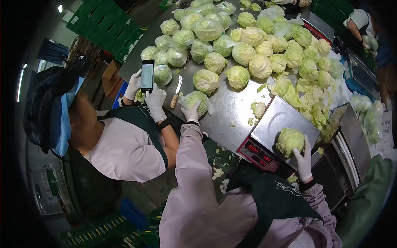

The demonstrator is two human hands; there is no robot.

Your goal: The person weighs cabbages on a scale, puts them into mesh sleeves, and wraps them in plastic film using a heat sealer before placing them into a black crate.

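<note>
My left hand (pixel 191 112), in a white glove, grips a cabbage in a net sleeve (pixel 197 100) at the table's near edge. My right hand (pixel 304 159), also gloved, has its fingers curved round the right side of a bare cabbage (pixel 288 141). That cabbage rests on the metal plate of a digital scale (pixel 269 120), whose red digits are lit. A knife (pixel 177 91) with a wooden handle lies left of the netted cabbage. Bare cabbages (pixel 237 77) sit just beyond it.
A co-worker at my left holds a phone (pixel 147 76) in gloved hands. Wrapped cabbages (pixel 208 29) and bare ones (pixel 260 66) crowd the steel table (pixel 225 101). Loose leaves (pixel 310 99) lie behind the scale. Another person (pixel 359 25) works at far right. Green crates (pixel 103 25) are stacked far left.
</note>
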